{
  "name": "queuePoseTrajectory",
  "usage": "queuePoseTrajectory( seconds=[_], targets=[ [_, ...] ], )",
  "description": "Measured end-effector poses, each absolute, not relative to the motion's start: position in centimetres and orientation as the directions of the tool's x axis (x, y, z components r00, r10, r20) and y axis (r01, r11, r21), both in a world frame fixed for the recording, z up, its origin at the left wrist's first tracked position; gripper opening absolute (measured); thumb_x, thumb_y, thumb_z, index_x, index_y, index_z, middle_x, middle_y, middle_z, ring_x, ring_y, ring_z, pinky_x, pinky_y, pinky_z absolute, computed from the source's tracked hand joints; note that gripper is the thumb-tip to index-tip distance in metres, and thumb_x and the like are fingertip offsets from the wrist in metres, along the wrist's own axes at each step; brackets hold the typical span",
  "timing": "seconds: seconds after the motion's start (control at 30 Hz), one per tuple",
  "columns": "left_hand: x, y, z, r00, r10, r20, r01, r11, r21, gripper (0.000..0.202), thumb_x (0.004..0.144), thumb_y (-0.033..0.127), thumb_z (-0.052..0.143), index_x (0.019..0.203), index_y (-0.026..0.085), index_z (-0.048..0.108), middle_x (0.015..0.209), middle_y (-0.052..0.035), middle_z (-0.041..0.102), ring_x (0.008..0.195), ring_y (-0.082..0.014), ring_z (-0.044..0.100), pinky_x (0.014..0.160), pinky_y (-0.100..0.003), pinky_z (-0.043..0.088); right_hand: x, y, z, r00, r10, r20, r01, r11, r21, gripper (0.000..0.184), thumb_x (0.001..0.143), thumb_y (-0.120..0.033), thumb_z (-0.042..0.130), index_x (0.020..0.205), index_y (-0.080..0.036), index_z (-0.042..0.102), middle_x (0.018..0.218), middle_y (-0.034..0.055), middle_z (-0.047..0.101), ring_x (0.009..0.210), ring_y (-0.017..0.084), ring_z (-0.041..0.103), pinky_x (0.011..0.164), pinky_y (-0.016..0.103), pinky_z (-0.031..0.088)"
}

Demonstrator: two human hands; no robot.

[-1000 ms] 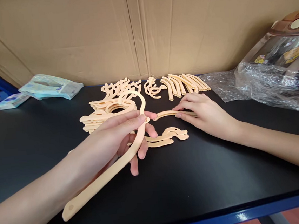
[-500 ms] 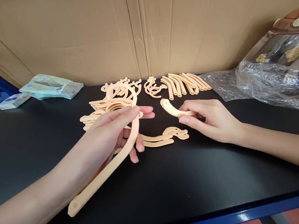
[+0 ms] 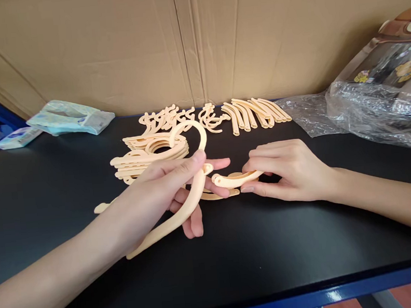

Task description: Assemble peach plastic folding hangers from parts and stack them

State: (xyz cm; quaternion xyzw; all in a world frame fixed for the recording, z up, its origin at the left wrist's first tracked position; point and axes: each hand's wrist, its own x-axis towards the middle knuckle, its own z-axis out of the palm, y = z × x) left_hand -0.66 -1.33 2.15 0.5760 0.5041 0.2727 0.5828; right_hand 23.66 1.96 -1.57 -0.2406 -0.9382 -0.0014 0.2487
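Observation:
My left hand (image 3: 158, 187) pinches a long peach plastic hanger piece (image 3: 185, 213) between thumb and index finger. Its hook curls up past the thumb, and the long arm slopes down toward me. In my right hand (image 3: 290, 172) is a shorter curved hanger arm (image 3: 226, 180), gripped at its right end, with its free end pointing left, close to my left fingers. Under and behind my hands lie loose hanger pieces (image 3: 215, 196), partly hidden. Behind my left hand, a stack of hook pieces (image 3: 134, 164) rests on the black tabletop (image 3: 273, 254).
At the back lie small hook parts (image 3: 162, 119), a few more curled ones (image 3: 209, 119) and a row of curved arms (image 3: 256, 114). Tissue packs (image 3: 71, 117) sit at the left. Clear plastic wrap (image 3: 372, 116) and a drinking bottle (image 3: 395, 53) stand right, before a cardboard wall (image 3: 108, 47).
My left hand has moved slightly right with its hanger piece. My right hand has come down and left, bringing the shorter arm lower and nearer to my left fingers.

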Motion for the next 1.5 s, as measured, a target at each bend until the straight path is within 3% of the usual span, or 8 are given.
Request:
queuePoseTrajectory(
  seconds=[0.13,0.33,0.47,0.7,1.03,1.27,1.5],
  targets=[
    [-0.6,-1.5,2.1,0.414,0.835,-0.361,0.253,0.275,0.927,0.045,0.091,0.056,0.054,0.100,0.018,0.076,0.054,-0.0047,0.069,0.041,-0.0162,0.061,0.045,-0.024,0.053,23.7,2.0,-1.6,-0.755,0.460,0.468,0.458,0.880,-0.125,0.030,0.097,-0.040,0.051,0.082,-0.016,0.063,0.066,0.0003,0.057,0.058,0.011,0.049,0.055,0.025,0.029],
    [-0.6,-1.6,2.2,0.432,0.827,-0.360,0.188,0.307,0.933,0.039,0.091,0.051,0.058,0.118,0.024,0.068,0.041,0.0030,0.058,0.036,-0.0140,0.058,0.037,-0.018,0.048,23.6,1.9,-1.4,-0.750,0.456,0.479,0.463,0.879,-0.113,0.030,0.098,-0.039,0.051,0.081,-0.016,0.063,0.067,0.0006,0.058,0.060,0.012,0.049,0.055,0.026,0.031],
    [-0.4,-1.6,2.2,0.435,0.830,-0.349,0.192,0.292,0.937,0.033,0.092,0.050,0.057,0.110,0.024,0.068,0.046,0.0024,0.061,0.041,-0.0159,0.062,0.039,-0.020,0.052,23.6,1.9,-1.4,-0.748,0.438,0.498,0.465,0.882,-0.077,0.029,0.097,-0.039,0.053,0.081,-0.017,0.063,0.066,-0.0002,0.057,0.058,0.011,0.047,0.054,0.026,0.031],
    [-0.1,-1.6,2.3,0.457,0.836,-0.305,0.160,0.260,0.952,0.022,0.092,0.041,0.060,0.088,0.019,0.061,0.081,-0.0010,0.076,0.037,-0.0068,0.058,0.040,-0.014,0.049,23.6,1.8,-1.4,-0.751,0.382,0.539,0.446,0.895,-0.011,0.030,0.096,-0.040,0.054,0.081,-0.015,0.064,0.063,-0.0004,0.054,0.057,0.012,0.045,0.054,0.027,0.031],
    [-0.2,-1.8,2.2,0.480,0.842,-0.248,0.183,0.181,0.966,0.022,0.094,0.039,0.058,0.085,0.019,0.055,0.080,0.0006,0.075,0.041,-0.0080,0.062,0.043,-0.016,0.052,23.6,1.7,-1.3,-0.743,0.345,0.573,0.455,0.889,0.055,0.033,0.096,-0.045,0.053,0.081,-0.017,0.064,0.064,0.0001,0.059,0.057,0.012,0.047,0.054,0.027,0.034],
    [-0.1,-2.1,2.1,0.460,0.865,-0.201,0.232,0.102,0.967,0.023,0.095,0.038,0.056,0.081,0.020,0.053,0.059,0.0041,0.069,0.041,-0.0096,0.061,0.045,-0.017,0.051,23.6,1.7,-1.3,-0.737,0.343,0.583,0.464,0.883,0.066,0.034,0.096,-0.045,0.053,0.080,-0.018,0.064,0.063,-0.0004,0.059,0.055,0.012,0.047,0.054,0.028,0.034],
    [0.3,-2.7,2.1,0.444,0.891,-0.100,0.250,-0.016,0.968,0.023,0.093,0.037,0.058,0.081,0.022,0.046,0.067,0.0044,0.070,0.044,-0.0117,0.064,0.042,-0.019,0.050,23.6,1.7,-1.4,-0.743,0.316,0.590,0.443,0.893,0.080,0.034,0.096,-0.045,0.054,0.077,-0.018,0.063,0.063,-0.0010,0.059,0.055,0.011,0.045,0.054,0.027,0.033]
  ],
)
